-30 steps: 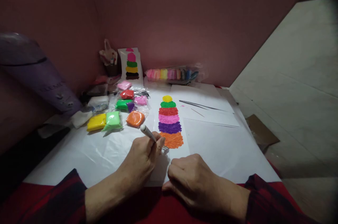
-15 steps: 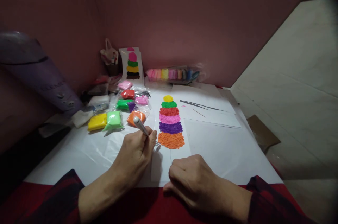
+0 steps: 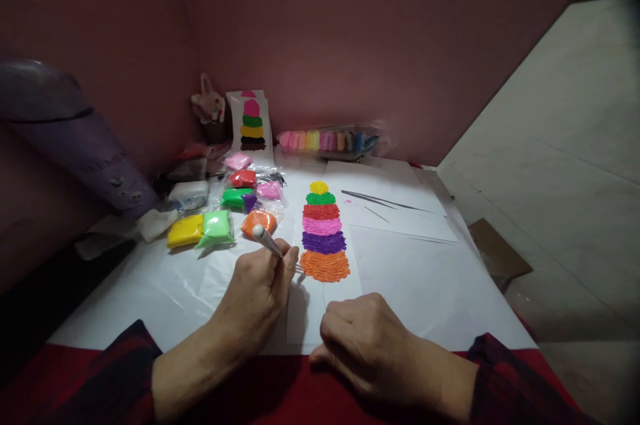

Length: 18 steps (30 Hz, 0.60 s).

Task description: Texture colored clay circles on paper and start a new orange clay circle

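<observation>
In my left hand (image 3: 255, 295) is a white pen-like tool (image 3: 268, 241), pinched between thumb and fingers and tilted with its rounded end up. Its thin tip, which looks pronged, meets the left edge of an orange clay layer (image 3: 325, 267). That layer is the lowest of a textured clay stack on a white sheet (image 3: 353, 271); above come purple (image 3: 323, 242), pink, red, green and yellow (image 3: 319, 187) layers. My right hand (image 3: 373, 341) rests closed at the sheet's front edge. Its curled fingers hide whatever may be in them. A faint line runs down from the orange layer.
Bagged clay lies left, including an orange pack (image 3: 259, 222) and a yellow pack (image 3: 185, 231). Behind stand a picture card (image 3: 253, 121) and a clay set (image 3: 325, 140). Dark strips (image 3: 375, 198) lie right on paper. A purple bottle (image 3: 85, 138) leans at the left.
The tool tip stays at the orange layer's left edge, with at most a tiny shift of my left hand. My right hand keeps its place; the whole view has drifted slightly.
</observation>
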Each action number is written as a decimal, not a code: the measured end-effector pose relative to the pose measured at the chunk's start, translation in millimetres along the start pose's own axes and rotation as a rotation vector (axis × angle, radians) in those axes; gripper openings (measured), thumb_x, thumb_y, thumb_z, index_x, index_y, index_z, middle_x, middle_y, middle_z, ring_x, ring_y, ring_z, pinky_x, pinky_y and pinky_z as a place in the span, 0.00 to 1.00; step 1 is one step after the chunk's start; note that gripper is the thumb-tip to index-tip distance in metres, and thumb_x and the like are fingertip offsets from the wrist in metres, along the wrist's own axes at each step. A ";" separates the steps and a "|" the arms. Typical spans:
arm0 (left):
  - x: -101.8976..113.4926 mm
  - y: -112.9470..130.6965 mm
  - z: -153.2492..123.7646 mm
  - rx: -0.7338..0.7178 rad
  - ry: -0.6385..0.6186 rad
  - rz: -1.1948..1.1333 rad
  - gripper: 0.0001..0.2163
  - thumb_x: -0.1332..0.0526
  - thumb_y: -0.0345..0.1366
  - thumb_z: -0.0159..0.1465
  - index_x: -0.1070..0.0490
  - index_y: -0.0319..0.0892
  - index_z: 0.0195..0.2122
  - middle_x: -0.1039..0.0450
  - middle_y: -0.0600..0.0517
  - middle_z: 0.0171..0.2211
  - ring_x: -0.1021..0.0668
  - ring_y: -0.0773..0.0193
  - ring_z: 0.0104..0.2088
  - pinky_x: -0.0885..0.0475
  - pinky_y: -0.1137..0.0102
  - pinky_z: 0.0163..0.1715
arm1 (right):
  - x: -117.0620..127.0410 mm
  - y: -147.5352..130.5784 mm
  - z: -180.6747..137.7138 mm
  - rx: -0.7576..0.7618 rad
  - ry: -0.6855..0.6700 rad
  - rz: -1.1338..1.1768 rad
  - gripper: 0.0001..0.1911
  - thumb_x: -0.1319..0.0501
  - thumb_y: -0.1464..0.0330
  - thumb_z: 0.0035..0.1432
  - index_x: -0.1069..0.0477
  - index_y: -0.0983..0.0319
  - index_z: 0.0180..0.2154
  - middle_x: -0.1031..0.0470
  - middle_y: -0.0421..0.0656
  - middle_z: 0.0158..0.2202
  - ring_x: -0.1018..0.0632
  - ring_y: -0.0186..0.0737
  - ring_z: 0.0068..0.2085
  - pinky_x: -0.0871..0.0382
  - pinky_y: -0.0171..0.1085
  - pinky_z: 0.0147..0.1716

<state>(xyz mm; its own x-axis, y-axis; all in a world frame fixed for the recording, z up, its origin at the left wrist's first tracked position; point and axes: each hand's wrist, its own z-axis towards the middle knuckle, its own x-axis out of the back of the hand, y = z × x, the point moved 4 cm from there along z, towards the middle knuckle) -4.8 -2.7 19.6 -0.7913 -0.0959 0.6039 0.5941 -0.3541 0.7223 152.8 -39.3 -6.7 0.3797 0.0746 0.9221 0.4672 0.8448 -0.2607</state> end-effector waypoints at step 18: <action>-0.6 -3.4 2.7 0.065 -0.037 0.017 0.13 0.52 0.37 0.67 0.42 0.44 0.24 0.40 0.58 0.18 0.36 0.69 0.19 0.41 0.72 0.22 | -1.9 1.2 -1.3 -0.020 0.000 0.012 0.13 0.43 0.63 0.64 0.37 0.61 0.28 0.31 0.38 0.24 0.40 0.32 0.22 0.55 0.37 0.21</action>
<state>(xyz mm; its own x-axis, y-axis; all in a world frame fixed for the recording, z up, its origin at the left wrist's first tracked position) -6.0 1.1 17.7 -0.7760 -0.0664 0.6273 0.6163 -0.2914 0.7316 153.7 -39.1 -9.1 0.3858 0.0848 0.9187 0.4786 0.8329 -0.2778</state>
